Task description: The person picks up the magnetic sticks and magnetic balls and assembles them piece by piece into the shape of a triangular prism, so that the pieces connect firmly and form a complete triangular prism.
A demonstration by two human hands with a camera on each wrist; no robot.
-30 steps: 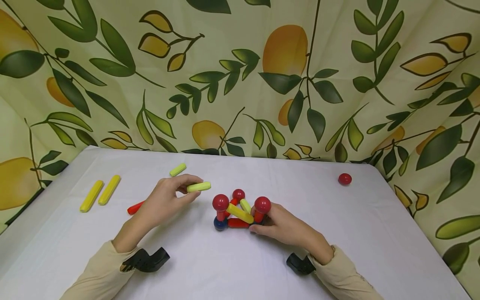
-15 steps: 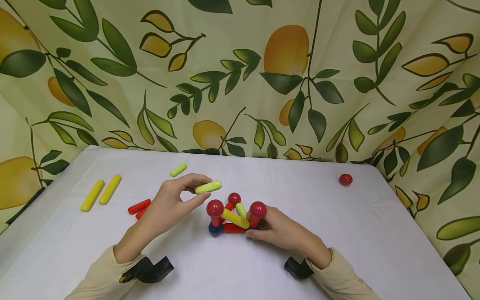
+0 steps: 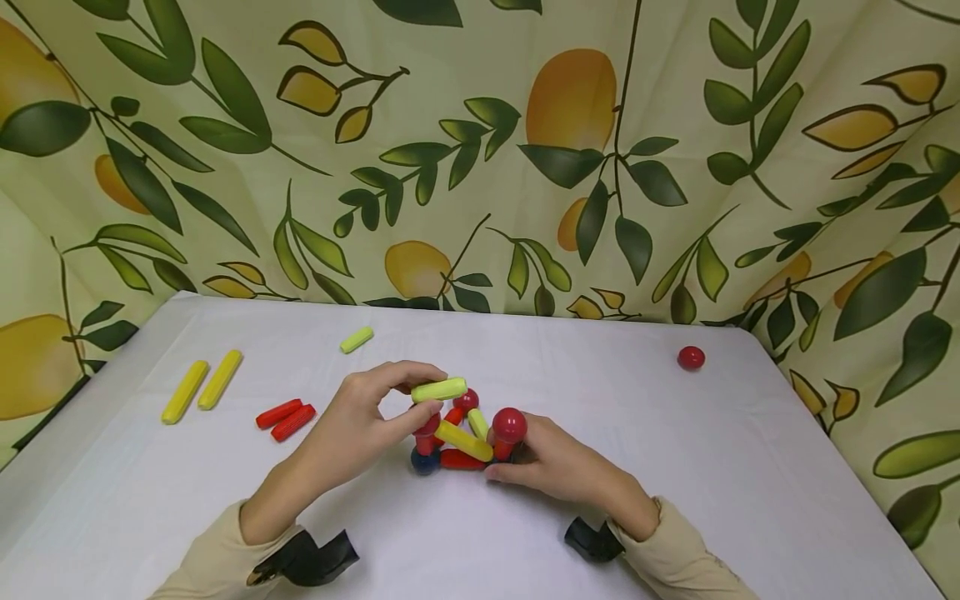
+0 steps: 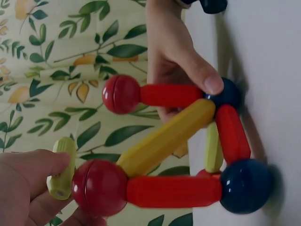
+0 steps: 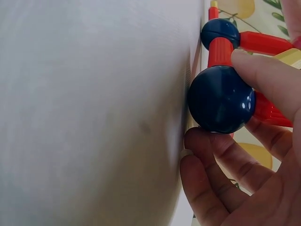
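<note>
While the right hand gripped a frame of glossy balls and rods, the left hand pinched a short yellow-green rod

Behind the work hung a cream fabric curtain printed with green leaves and orange fruit, just past a table spread with white cloth. Beige sleeves ended at the wrists, each beside a curved black plastic mount.

Near the table's middle, between the hands, was the frame; whether it rested on the cloth could not be told. From the head view, the left thumb covered part of its leftmost red ball. The left-wrist view showed that ball almost whole, topping a red rod above a dark blue ball, with the pinched rod just beside it, contact unclear. The right-wrist view revealed what the right hand mostly hid from above: a second dark blue ball, gripped between thumb and curled fingers.

Farther left lay two long yellow rods and, nearer the left hand, two short red rods side by side. A loose yellow-green rod lay beyond that hand; a lone red ball sat far right.
</note>
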